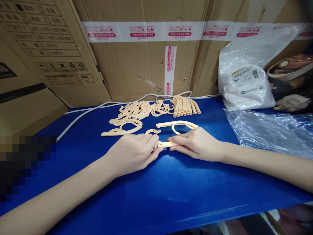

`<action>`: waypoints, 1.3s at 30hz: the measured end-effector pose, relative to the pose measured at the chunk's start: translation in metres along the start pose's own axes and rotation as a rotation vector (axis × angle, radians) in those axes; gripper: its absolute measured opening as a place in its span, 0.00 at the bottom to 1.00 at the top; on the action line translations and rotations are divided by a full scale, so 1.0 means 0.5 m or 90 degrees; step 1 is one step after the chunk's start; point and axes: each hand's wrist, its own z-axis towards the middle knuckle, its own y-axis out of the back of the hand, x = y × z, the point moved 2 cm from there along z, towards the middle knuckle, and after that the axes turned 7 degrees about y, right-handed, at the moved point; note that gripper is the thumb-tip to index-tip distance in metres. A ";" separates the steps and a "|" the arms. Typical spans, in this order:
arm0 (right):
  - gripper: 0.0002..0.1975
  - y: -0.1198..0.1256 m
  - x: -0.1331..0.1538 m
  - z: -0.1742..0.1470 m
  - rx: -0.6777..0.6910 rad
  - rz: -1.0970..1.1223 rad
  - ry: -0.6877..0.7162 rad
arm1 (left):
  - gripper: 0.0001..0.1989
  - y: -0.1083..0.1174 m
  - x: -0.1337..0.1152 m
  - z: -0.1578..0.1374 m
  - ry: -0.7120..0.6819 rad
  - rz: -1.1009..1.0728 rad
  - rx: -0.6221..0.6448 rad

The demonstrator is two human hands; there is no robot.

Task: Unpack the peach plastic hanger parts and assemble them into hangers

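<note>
My left hand [137, 150] is closed, thumb and fingers pinching a small beige plastic hook [153, 131], whose curved top shows above my knuckles. My right hand [195, 143] grips a beige hanger arm [168, 144], and its holed end meets the hook's base at my left fingertips. Whether the two pieces are joined I cannot tell. Just behind my right hand is another hanger arm [168, 124] with a curved loop, partly hidden by the hand. A beige hanger piece [119, 132] with a loop lies beyond my left hand on the blue table [156, 195].
Farther back lie a pile of beige pieces [135, 110], several loose hooks [160, 108] and a neat stack of arms [186, 106]. White cables [102, 105] run before cardboard boxes [144, 65]. On the right are a plastic bag [246, 85] and clear film [269, 130].
</note>
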 end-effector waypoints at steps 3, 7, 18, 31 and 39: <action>0.18 0.001 0.002 0.001 -0.006 -0.016 0.007 | 0.18 -0.002 0.001 -0.002 0.024 -0.047 0.021; 0.17 0.001 0.004 0.000 -0.008 -0.044 0.013 | 0.15 -0.004 0.002 -0.004 0.053 -0.094 0.052; 0.18 0.003 0.007 0.001 -0.023 -0.069 0.027 | 0.13 -0.003 0.004 -0.007 0.065 -0.137 0.081; 0.20 0.003 0.005 0.002 -0.009 -0.029 0.005 | 0.13 0.000 0.007 -0.004 0.060 -0.153 0.077; 0.20 0.009 0.011 0.005 -0.029 -0.101 0.086 | 0.14 0.000 0.009 -0.009 -0.004 -0.181 0.114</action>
